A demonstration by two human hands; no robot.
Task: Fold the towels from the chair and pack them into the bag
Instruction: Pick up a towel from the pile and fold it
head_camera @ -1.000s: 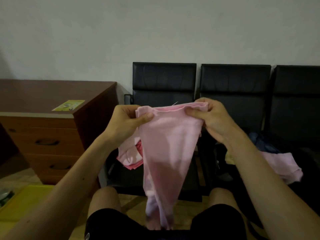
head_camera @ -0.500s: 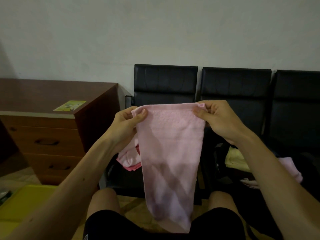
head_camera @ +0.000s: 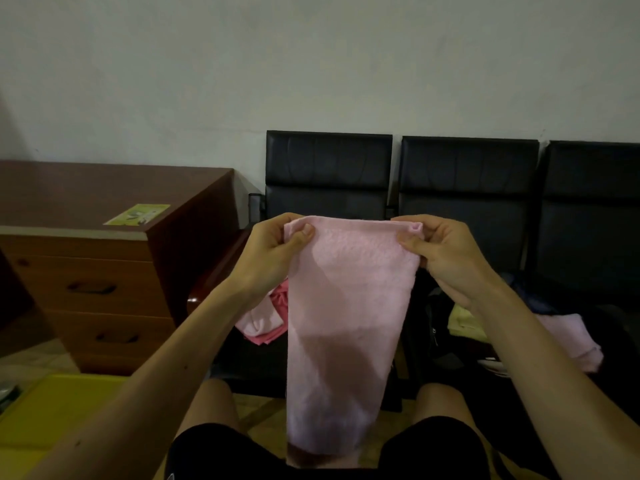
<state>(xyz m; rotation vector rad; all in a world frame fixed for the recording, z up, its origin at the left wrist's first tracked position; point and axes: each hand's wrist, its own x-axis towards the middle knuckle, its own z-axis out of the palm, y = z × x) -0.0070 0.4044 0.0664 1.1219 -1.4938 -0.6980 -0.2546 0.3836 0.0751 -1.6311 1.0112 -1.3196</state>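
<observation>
Head view: a pink towel [head_camera: 349,323] hangs at frame centre, its top edge stretched level and its lower end draped between the person's knees.
Left hand [head_camera: 273,258]: thumb and fingers pinch the towel's upper left corner.
Right hand [head_camera: 446,258]: thumb and fingers pinch the upper right corner, where the hem bunches.
Handling: light, soft and limp; it likely sags wherever unsupported, so the corners are the sound hold.
Remaining towels [head_camera: 266,323]: a crumpled pink heap on the chair [head_camera: 329,168] seat, left of centre.
Bag [head_camera: 438,336]: dark, right of centre; its contents are hard to tell.
</observation>
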